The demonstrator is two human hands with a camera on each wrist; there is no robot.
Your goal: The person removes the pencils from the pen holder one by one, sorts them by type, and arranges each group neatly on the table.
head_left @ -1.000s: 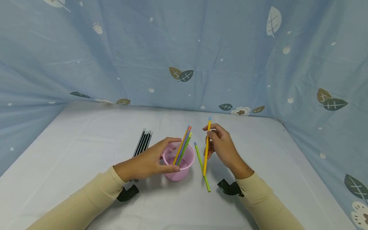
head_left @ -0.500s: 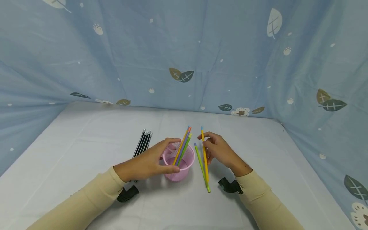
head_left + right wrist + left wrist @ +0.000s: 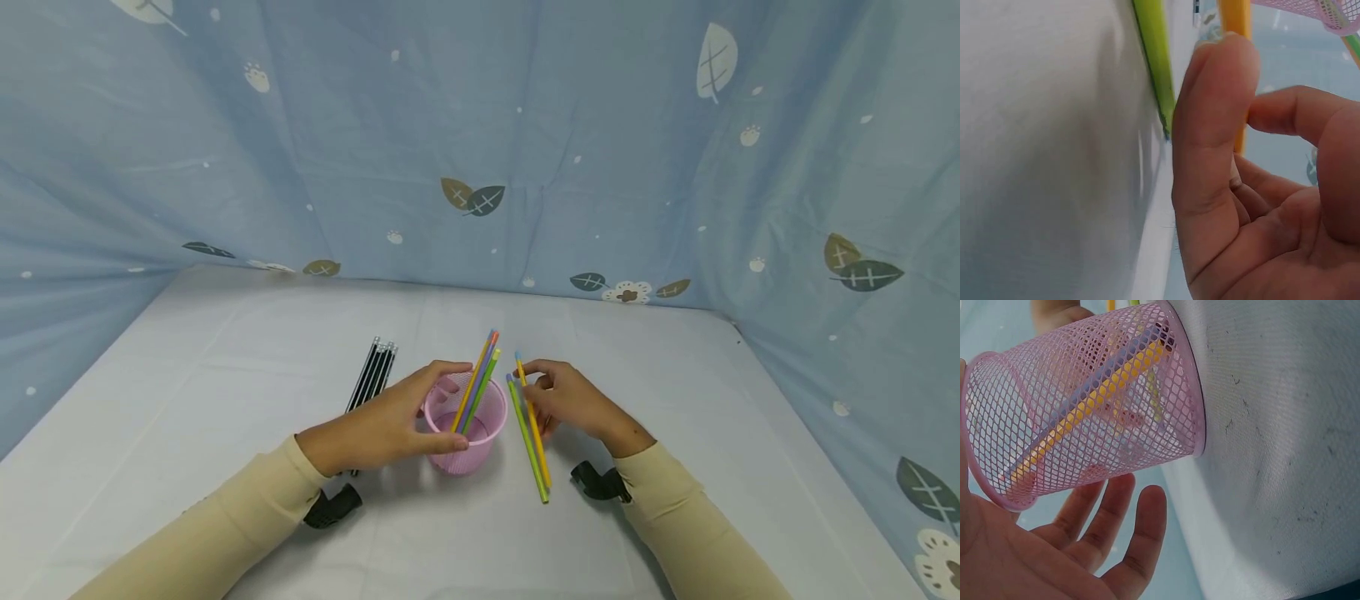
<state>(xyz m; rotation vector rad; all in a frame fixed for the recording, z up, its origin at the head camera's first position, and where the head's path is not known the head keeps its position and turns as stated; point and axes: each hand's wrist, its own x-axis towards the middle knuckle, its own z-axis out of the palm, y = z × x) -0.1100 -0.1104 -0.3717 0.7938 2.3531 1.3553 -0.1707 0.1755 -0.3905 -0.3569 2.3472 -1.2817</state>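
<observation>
My left hand (image 3: 390, 423) holds a pink mesh pencil cup (image 3: 459, 463), thumb at its near rim and fingers at the far side. In the left wrist view the cup (image 3: 1199, 419) rests on the table, with some fingers loosely beside the mesh. Several coloured pencils (image 3: 477, 385), yellow, purple and green among them, lean in the cup. To its right, my right hand (image 3: 573, 404) pinches a yellow pencil (image 3: 536, 433), blue end up, between thumb and fingers. Beside it a green pencil (image 3: 528, 442) lies on the table; the right wrist view also shows this green pencil (image 3: 1155, 56).
Several black pencils (image 3: 371, 375) lie together left of the cup, partly behind my left hand. A white cloth (image 3: 675, 375) covers the table. Behind it hangs a blue curtain (image 3: 360, 125) printed with leaves. Dark camera mounts (image 3: 598, 482) sit at both wrists.
My right hand has moved left and down with the yellow pencil, bringing it from above the green pencil to alongside it. My left hand and the cup have stayed in place.
</observation>
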